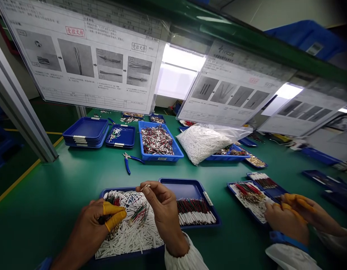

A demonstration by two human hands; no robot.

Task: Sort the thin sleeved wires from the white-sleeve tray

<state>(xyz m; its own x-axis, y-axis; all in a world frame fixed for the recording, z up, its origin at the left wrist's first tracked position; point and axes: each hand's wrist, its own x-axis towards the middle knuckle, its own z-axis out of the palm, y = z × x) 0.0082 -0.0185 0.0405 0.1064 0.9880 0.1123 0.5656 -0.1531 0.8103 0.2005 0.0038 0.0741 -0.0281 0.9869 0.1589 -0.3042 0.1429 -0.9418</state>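
My left hand (pixel 102 221), with yellow finger cots on thumb and forefinger, is closed over a bundle of thin red and green wires (pixel 114 199) whose gold ends show below the fingers. It is above a blue tray (pixel 103 193) heaped with short white sleeves (pixel 134 240). More red and green wires (pixel 141 214) lie on the sleeves. My right hand (pixel 162 208) is raised over the tray's right side, pinching small white sleeves (pixel 145 187) between thumb and forefinger. Behind it, another blue tray (pixel 180 186) holds a row of dark red and green wires with white ends (pixel 196 212).
Blue-handled cutters (pixel 127 164) lie farther back. Beyond are stacked blue trays (pixel 86 127), a bin (pixel 162 157) of wired parts and a bag of white sleeves (pixel 201 142). Instruction sheets (pixel 89 63) hang above. At right, a co-worker's hands (pixel 294 215) are beside trays.
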